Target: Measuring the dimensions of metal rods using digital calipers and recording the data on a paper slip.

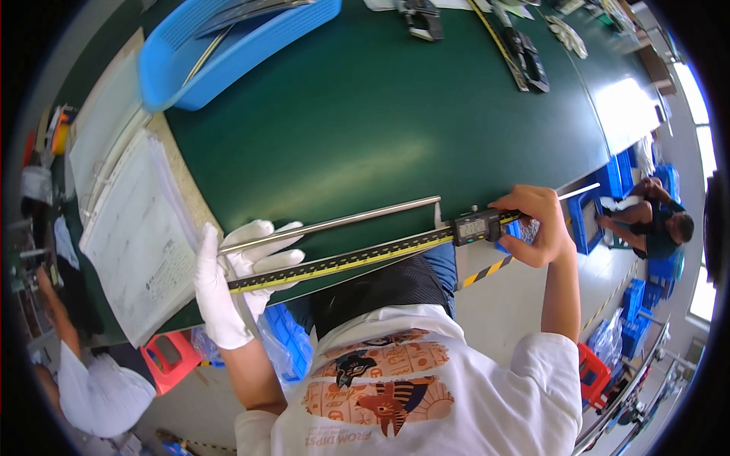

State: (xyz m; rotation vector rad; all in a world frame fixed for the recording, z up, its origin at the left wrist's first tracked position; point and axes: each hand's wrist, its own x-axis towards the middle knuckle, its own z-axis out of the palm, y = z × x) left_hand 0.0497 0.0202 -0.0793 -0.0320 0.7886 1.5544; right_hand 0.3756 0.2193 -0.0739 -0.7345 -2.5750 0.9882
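Two hands are working over the green table (365,129): I see my gloved left hand (236,277) clamped around a long caliper (357,257) and metal rod (334,222), my bare right hand (536,224) pinching its slider (477,226) at the table's edge.

The left hand (232,277) covered the near end of the long caliper (365,254), so that end's jaw could not be seen. The right hand (536,224) hid the far side of the caliper's slider, and the digits on its small display (472,226) were too tiny to read. The metal rod (334,223) vanished under the gloved fingers (262,235). The blue tray (228,45) was cut off by the top edge. Print on the papers (133,235) was too small to make out. Dark tools (525,57) at the table's (365,129) far end were unclear.
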